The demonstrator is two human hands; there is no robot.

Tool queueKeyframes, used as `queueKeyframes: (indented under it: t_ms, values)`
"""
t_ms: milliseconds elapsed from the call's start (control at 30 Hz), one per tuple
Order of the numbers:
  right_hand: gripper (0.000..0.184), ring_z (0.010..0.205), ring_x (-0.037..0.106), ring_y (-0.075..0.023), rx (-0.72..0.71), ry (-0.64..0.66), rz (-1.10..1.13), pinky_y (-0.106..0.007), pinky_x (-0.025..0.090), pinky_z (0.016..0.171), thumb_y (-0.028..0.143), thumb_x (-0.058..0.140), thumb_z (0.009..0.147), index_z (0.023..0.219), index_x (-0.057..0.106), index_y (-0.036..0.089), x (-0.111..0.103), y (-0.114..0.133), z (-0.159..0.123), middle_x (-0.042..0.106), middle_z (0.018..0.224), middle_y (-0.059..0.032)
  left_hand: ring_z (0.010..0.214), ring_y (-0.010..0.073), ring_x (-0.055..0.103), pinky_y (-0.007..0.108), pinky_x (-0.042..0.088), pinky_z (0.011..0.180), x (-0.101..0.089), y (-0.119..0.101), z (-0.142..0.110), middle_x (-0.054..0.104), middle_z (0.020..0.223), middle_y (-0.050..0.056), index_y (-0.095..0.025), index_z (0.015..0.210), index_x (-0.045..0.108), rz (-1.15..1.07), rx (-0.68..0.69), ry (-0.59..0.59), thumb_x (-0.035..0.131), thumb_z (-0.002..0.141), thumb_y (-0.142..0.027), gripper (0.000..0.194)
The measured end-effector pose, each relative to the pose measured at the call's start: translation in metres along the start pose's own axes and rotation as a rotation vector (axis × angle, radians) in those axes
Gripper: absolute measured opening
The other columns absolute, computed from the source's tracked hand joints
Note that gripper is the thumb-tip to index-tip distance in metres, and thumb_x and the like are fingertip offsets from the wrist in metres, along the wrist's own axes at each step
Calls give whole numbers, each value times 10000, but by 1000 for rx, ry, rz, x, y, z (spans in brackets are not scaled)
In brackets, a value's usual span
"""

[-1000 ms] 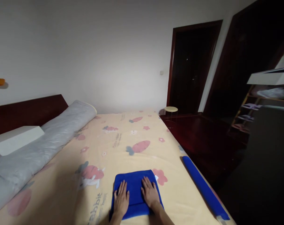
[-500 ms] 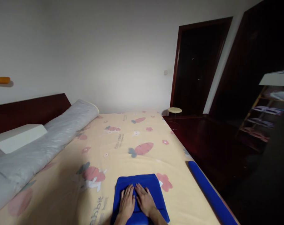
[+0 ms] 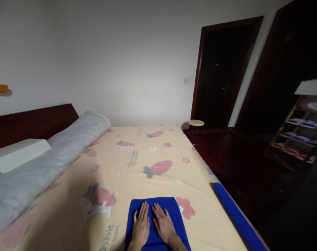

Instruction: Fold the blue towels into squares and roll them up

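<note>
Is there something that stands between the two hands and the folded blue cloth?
Nothing visible stands in the way: the left hand and right hand lie flat directly on the folded blue cloth. The blue roll lies apart, to the right, on the bed.

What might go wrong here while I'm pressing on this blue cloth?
The long blue roll lies along the bed's edge, so a nudge might send it to the floor. The left hand and right hand rest flat on the folded blue cloth; pushing sideways could wrinkle it or shift its layers.
</note>
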State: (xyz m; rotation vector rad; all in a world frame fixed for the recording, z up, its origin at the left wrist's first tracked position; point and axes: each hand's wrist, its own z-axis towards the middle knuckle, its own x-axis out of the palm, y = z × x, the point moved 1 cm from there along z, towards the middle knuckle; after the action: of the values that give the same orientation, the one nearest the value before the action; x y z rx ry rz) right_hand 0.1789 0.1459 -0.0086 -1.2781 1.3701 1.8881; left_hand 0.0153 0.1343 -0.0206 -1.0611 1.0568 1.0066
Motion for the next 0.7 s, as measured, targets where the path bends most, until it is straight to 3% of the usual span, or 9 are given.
queueKeyframes:
  t_ms: [67,133,300,400,600,700]
  values:
    - [533,1445,245,-223,-63,75,28,-476,249,1163,402,297,976,1496,317,287,-1,8,3,288,1554,-22,1439,178,306,455,315,1147,1,-9,7,308,1564,19,-292,1482,287,-41,12,96,285,904,-152,594]
    - [541,1447,238,-232,-10,70,6,-492,232,1167,414,313,971,1492,329,272,-4,3,5,276,1557,-31,1439,191,308,481,310,1148,1,-6,12,311,1563,23,-300,1476,302,-46,-32,124,289,927,-213,556]
    - [578,1445,238,-264,327,-105,-143,-530,201,1169,478,293,968,1479,365,218,-16,-50,-1,283,1553,-75,1450,220,284,547,250,1159,-8,32,8,295,1572,40,-295,1483,284,41,-197,66,251,965,-363,523]
    - [626,1453,211,-261,408,-111,-182,-527,186,1173,514,277,960,1492,330,188,-19,-72,-5,249,1566,-75,1464,212,245,538,205,1176,-14,47,4,253,1587,28,-287,1492,258,76,-253,103,239,965,-404,541]
    - [680,1467,153,-239,428,-30,-148,-510,147,1184,509,261,956,1507,251,111,-27,-76,-3,215,1572,-86,1484,184,169,516,137,1195,-32,41,11,154,1610,9,-278,1509,191,62,-306,267,213,958,-440,574]
    - [682,1461,167,-262,440,-23,-92,-530,172,1176,515,281,954,1503,271,109,-36,-72,-2,228,1567,-94,1481,206,186,551,146,1183,-43,35,15,183,1601,22,-275,1496,247,99,-339,235,276,946,-408,567]
